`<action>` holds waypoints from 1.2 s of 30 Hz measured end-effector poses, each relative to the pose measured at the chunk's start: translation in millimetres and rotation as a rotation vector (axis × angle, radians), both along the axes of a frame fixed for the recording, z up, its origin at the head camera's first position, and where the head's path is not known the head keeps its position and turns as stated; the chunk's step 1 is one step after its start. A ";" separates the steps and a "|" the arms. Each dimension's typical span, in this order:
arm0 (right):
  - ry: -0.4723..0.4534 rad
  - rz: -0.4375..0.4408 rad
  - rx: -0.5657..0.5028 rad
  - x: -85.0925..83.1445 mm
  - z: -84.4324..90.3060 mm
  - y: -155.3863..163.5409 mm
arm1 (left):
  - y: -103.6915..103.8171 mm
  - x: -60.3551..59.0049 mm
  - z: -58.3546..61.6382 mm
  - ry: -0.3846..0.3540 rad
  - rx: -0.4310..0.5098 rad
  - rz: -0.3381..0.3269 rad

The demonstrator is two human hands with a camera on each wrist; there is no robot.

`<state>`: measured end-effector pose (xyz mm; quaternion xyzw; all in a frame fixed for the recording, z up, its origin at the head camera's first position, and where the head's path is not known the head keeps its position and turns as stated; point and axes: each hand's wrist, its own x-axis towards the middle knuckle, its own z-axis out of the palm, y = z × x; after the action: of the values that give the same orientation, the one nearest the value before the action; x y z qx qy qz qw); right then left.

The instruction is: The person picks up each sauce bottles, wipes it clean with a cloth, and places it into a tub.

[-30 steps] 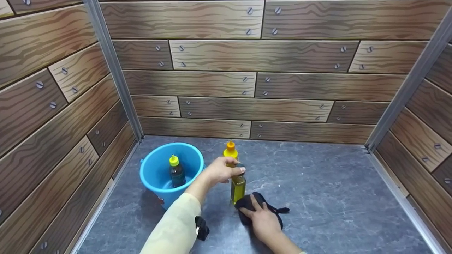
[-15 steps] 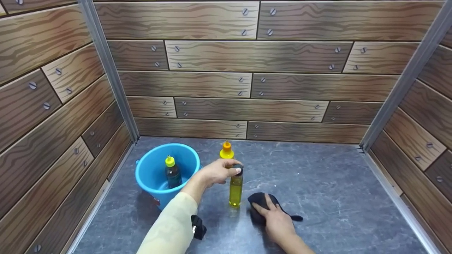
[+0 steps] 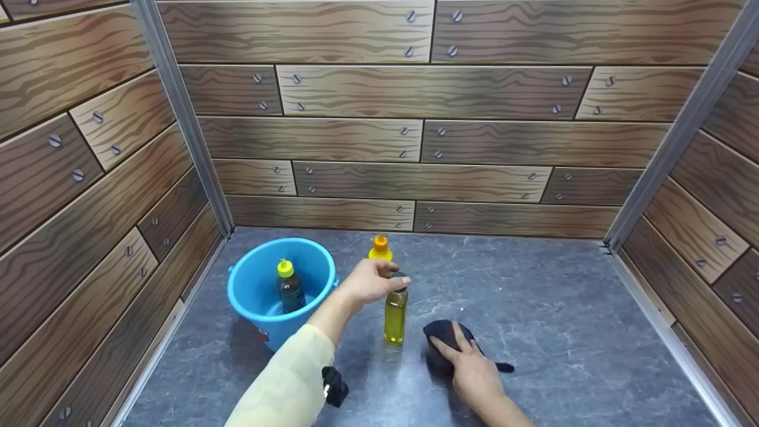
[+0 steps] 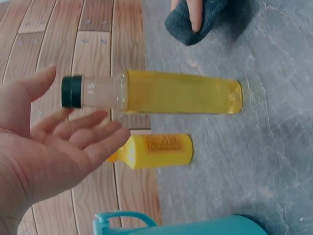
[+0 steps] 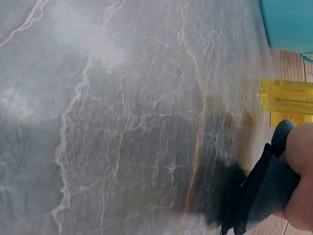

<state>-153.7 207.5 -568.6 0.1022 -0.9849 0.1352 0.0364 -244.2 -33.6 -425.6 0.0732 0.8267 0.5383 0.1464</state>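
Note:
A clear square bottle of yellow oil [image 3: 395, 320] with a dark green cap [image 4: 72, 91] stands upright on the grey tabletop. My left hand [image 3: 369, 283] is around the cap; in the left wrist view its thumb and fingers are spread, with gaps to the cap. To the right, my right hand [image 3: 476, 375] holds a dark cloth [image 3: 442, 332] with a black loop, the fingers over its top. The right wrist view shows the cloth [image 5: 274, 191] bunched in that hand, a shadow beside it. Behind the oil bottle is a yellow bottle [image 4: 166, 151] with an orange top, partly hidden by my left hand.
A light blue bucket [image 3: 278, 335] stands left of the bottles, beside my left forearm. Inside it is a dark bottle [image 3: 291, 292] with a yellow cap. Wood-patterned walls [image 3: 356, 139] enclose the table [image 3: 563, 308] at the back and sides.
My right hand has moved right with the cloth, away from the oil bottle. The oil bottle, tilted slightly before, now stands upright, and my left thumb and fingers have loosened from its cap.

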 end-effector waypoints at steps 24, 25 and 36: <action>0.100 0.040 -0.065 0.7 8.2 -10.9 | 5.2 -3.8 -6.3 -0.016 0.003 0.118; 0.121 0.053 -0.079 0.7 9.0 -12.2 | 4.6 -4.5 -5.5 -0.029 -0.001 0.105; 0.341 0.200 -0.147 -3.6 23.0 -31.0 | 1.5 -8.3 1.7 -0.082 -0.042 0.033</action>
<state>-157.3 176.6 -545.6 0.2177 -0.9370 0.1902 0.1962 -252.5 -32.1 -423.9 0.0344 0.8321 0.5258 0.1729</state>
